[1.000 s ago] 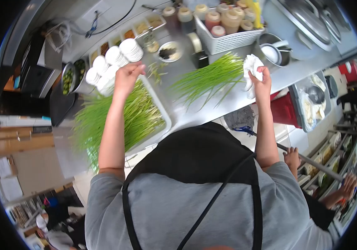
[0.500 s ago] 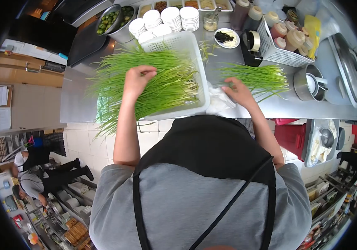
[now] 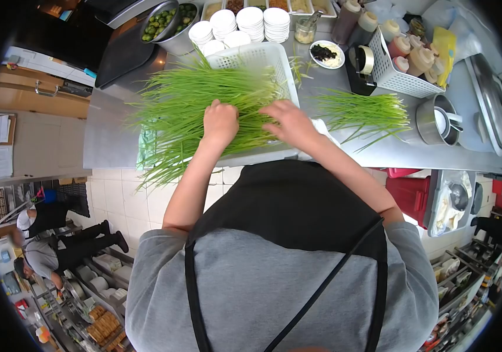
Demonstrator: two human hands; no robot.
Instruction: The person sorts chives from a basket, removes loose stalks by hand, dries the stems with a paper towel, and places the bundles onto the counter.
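Note:
A thick heap of long green chives (image 3: 175, 100) lies in and across a white perforated basket (image 3: 291, 85), the leaf tips hanging over its left side. My left hand (image 3: 221, 124) rests on the middle of the heap, fingers curled closed around some chives. Beside it, over the pale root ends, my right hand (image 3: 292, 124) reaches in with slightly blurred fingers apart. A smaller row of chives (image 3: 365, 111) lies on the steel counter to the right. Part of a white cloth or plastic (image 3: 328, 132) shows beneath my right forearm.
Stacked white dishes (image 3: 251, 23) and a pot of small green fruit (image 3: 186, 20) stand behind the basket. A plate with dark and pale shreds (image 3: 327, 54), a sauce-bottle basket (image 3: 406, 73) and a metal pot (image 3: 436, 123) are at right. Co-workers (image 3: 43, 252) stand at lower left.
My right hand has moved left from the counter by the smaller row to the basket's chives. My left hand has shifted right and slightly down, and its fingers have curled in.

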